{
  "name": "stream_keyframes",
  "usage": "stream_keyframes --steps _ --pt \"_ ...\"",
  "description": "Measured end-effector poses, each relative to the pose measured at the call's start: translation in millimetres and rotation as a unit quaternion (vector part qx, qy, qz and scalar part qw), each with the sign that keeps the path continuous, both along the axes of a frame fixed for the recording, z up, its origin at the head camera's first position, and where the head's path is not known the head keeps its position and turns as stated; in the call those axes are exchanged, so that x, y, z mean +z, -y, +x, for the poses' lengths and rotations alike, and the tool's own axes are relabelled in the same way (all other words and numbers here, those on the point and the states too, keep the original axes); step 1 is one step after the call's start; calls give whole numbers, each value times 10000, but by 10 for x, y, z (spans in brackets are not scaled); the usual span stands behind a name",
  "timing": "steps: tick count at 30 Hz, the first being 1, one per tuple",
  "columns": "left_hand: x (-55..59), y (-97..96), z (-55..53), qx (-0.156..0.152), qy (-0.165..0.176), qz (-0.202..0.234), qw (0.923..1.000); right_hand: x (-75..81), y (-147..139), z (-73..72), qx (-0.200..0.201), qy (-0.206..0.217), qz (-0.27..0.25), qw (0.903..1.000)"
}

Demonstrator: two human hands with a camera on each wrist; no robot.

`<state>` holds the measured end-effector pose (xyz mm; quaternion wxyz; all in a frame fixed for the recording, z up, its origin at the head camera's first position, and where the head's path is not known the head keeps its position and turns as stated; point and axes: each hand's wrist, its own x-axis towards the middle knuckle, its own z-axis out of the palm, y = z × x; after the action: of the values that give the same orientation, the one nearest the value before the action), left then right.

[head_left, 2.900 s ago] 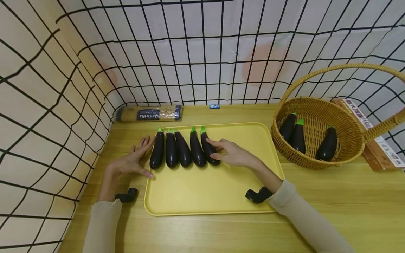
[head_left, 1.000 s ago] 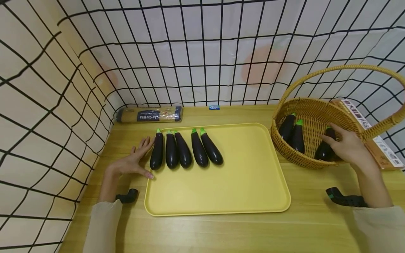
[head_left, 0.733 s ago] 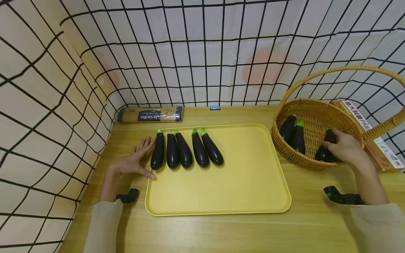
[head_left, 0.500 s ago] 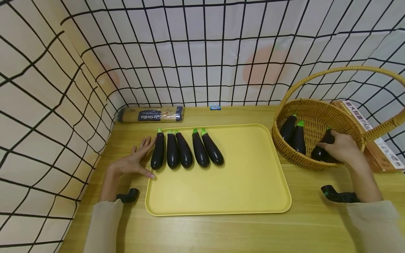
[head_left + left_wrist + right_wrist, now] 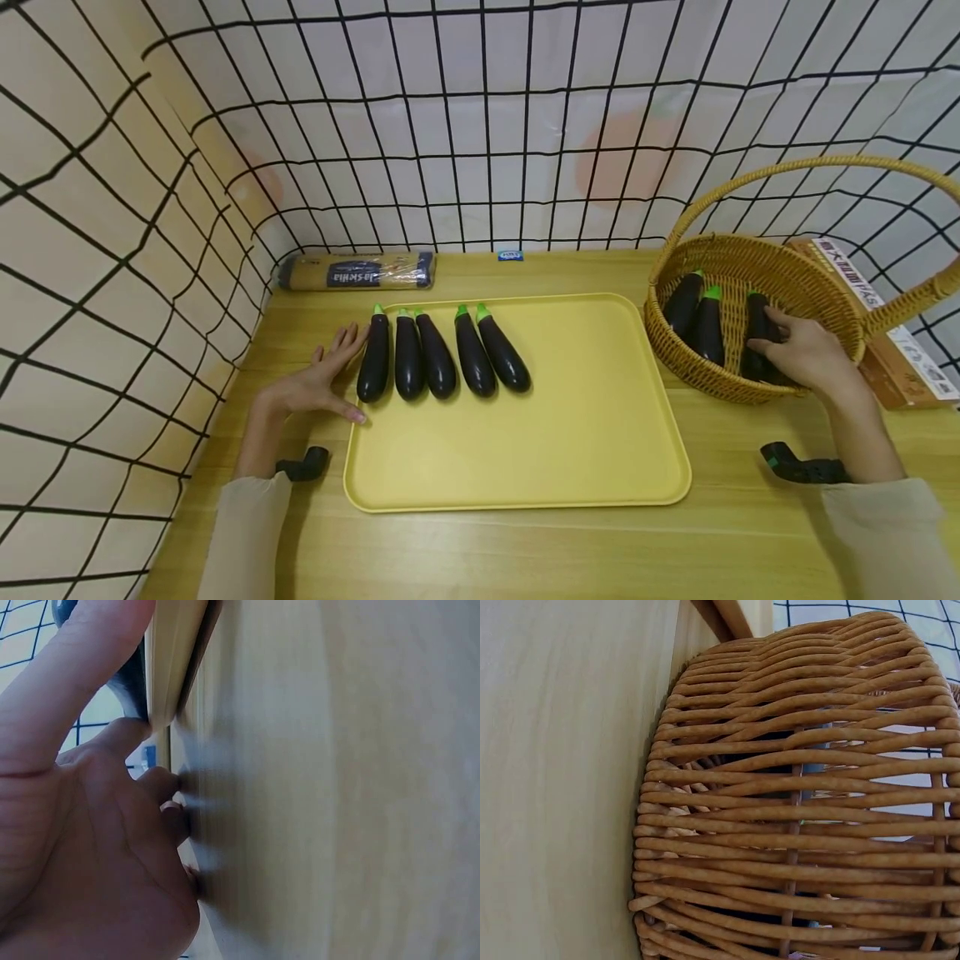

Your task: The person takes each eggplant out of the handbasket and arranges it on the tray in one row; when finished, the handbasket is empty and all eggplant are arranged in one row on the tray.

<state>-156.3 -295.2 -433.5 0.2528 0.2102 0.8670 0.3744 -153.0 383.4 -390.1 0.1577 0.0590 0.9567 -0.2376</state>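
- The right hand reaches over the near right rim of the basket and holds a dark eggplant, thumb on one side and fingers on the other.
- That eggplant is inside the basket, green stem pointing away from the person; whether it touches the bottom, I cannot tell.
- Two more eggplants lie side by side against the basket's left wall, apart from the held one.
- The left hand is spread wide and grips nothing; its thumb tip rests at the left rim of the yellow tray, its fingers just beside the leftmost eggplant there.
- Five eggplants lie in a row on the left part of the tray, stems at the far rim, with a gap between the third and fourth.
- Behind the tray, a wrapped pack lies on the wooden table.
- A brown and white box lies right of the basket.
- In the right wrist view, wicker fills most of the picture and hides the hand.
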Motion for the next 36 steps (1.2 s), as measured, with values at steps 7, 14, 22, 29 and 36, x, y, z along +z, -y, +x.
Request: stream_keyframes --steps 7,14,22,29,36 --pt "11 -8 -4 12 21 37 10000 -35 7 -1 189 -284 259 9991" --pt "9 -5 -5 30 48 43 10000 -38 31 26 87 -394 5 9992" --pt "7 -9 -2 9 38 63 10000 81 75 79 -47 -599 -434 9973" --pt "3 -5 -4 -12 17 38 10000 319 181 157 -186 -812 -785 9934" --pt "7 -2 0 -12 16 33 10000 483 279 265 165 -675 -1069 9918"
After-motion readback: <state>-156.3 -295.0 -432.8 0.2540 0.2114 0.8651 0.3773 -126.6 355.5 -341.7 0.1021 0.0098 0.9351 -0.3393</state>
